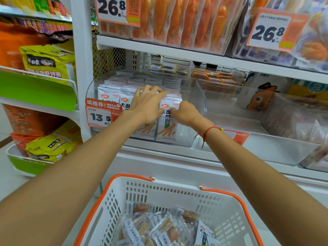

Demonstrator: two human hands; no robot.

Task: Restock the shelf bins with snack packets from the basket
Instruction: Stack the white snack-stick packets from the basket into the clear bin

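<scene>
Clear glossy plastic bin [198, 96], smooth and see-through. White snack packets [166, 121] in it are shiny plastic film, slightly crinkled. Basket [177, 194] is matt white moulded plastic with slotted walls; orange handle [230, 194] is smooth plastic. Packets in the basket [159, 228] are clear glossy film. Shelf [177, 50] looks like white painted metal, smooth. Price tag [101, 116] is paper or card, semi-gloss. Red wrist cord [207, 132] is braided thread.

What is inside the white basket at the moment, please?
The basket holds clear packets of brownish snacks and one white packet. Anything beneath them is hidden.
</scene>
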